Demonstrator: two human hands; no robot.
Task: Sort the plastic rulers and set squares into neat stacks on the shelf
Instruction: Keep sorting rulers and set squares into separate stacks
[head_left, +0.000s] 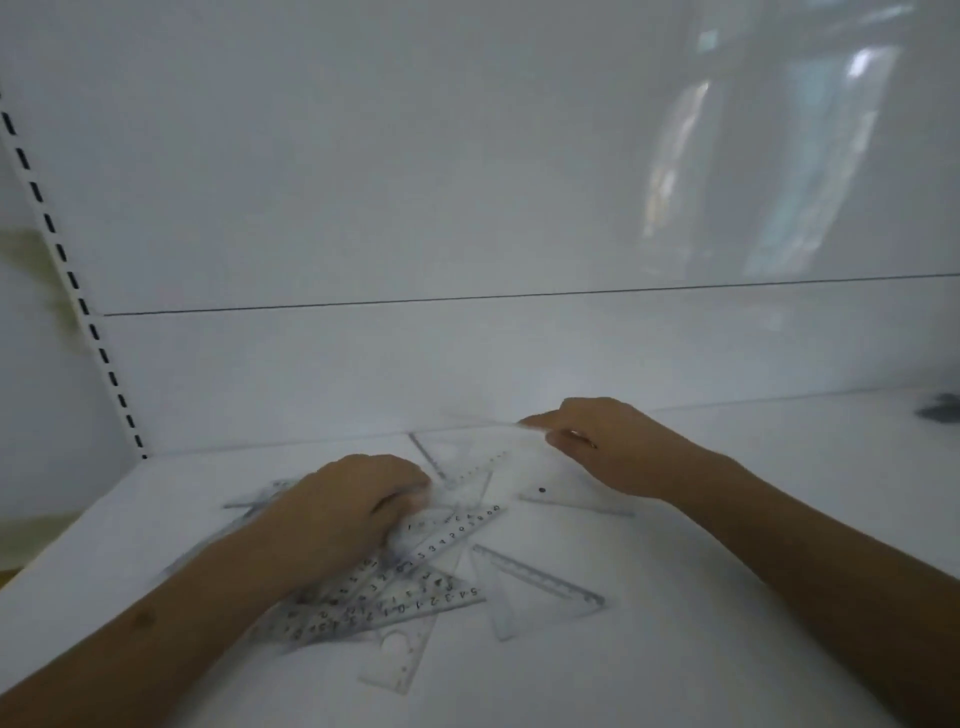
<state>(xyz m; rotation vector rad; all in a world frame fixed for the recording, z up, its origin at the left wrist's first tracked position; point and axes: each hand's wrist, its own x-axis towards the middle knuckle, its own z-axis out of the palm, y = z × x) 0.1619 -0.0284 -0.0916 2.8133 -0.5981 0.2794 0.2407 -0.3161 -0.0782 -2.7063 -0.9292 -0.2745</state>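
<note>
Rulers and set squares (415, 587): clear plastic, in a loose overlapping heap on the white shelf (675, 649), front-centre; not stacked.
Separate set square (540, 582): lies flat just right of the heap.
Left hand (343, 514): palm down on the heap, fingers curled into the pieces; left grip appears to clutch several rulers, blurred.
Right hand (608, 441): raised near the back edge; right grip pinches the corner of a transparent set square (498, 467).
Upright (67, 270): slotted, far left.
</note>
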